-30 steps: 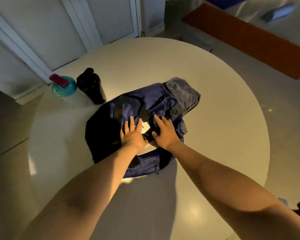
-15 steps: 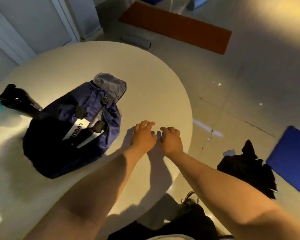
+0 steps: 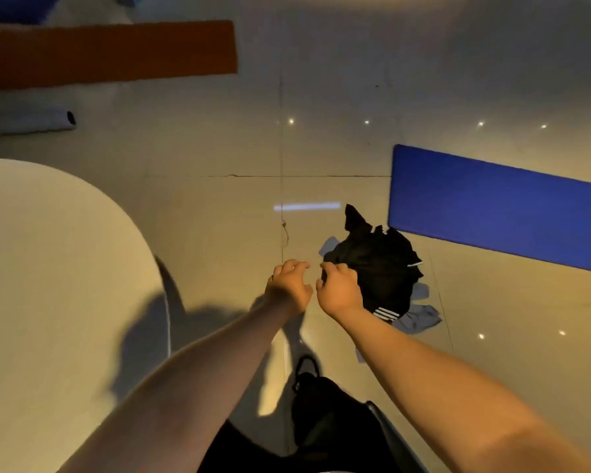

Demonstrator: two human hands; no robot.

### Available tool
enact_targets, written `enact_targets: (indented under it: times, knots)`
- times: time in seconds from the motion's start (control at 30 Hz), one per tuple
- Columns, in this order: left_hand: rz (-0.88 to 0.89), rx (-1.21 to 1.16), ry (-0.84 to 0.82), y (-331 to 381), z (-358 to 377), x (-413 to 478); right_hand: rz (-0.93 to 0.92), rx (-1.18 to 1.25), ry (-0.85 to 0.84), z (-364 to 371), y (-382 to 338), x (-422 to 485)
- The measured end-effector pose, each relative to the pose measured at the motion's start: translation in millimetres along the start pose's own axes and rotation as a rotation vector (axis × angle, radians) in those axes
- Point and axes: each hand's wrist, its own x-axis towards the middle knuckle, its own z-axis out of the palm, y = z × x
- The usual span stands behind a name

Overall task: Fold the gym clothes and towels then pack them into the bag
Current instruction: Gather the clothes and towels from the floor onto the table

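Observation:
A heap of black gym clothes with white stripes lies crumpled on the tiled floor, with grey cloth poking out beneath it. My left hand and my right hand hang side by side in the air just left of the heap, fingers loosely curled and holding nothing. The right hand overlaps the heap's left edge in view. The blue bag is out of sight.
The round white table fills the left side. A blue mat lies right of the clothes, an orange mat at the far left, and a rolled grey mat near it. A dark shape sits low in view.
My view has swung right, off the table and bag, onto the floor. Both hands left the bag and moved with it toward the black clothes heap.

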Motion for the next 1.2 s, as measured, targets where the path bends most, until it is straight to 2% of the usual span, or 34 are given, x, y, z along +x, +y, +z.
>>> enact_targets:
  times: [0.2, 0.43, 0.63, 0.9, 1.03, 1.1, 1.2]
  knots:
    - [0.110, 0.128, -0.161, 83.4, 73.7, 83.8, 0.238, 0.146, 0.040, -25.4, 110.0, 35.9]
    - [0.174, 0.151, -0.331, 108.9, 158.2, 188.1, 0.454, 0.279, 0.147, -2.4, 210.3, 103.0]
    - [0.176, 0.098, -0.342, 92.1, 260.1, 304.2, 0.587, 0.525, 0.210, 75.9, 304.2, 208.9]
    - [0.082, 0.104, -0.353, 32.0, 432.1, 451.4, 0.667, 0.691, 0.223, 219.4, 425.1, 351.5]
    - [0.049, 0.127, -0.305, 9.6, 494.7, 497.4, 0.666, 0.624, 0.218, 273.7, 466.9, 399.3]
    - [0.045, 0.139, -0.246, 1.4, 514.4, 516.4, 0.709, 0.562, 0.188, 290.1, 481.4, 416.8]
    - [-0.043, 0.108, -0.180, -11.5, 533.0, 538.1, 0.797, 0.609, 0.149, 303.9, 504.8, 435.0]
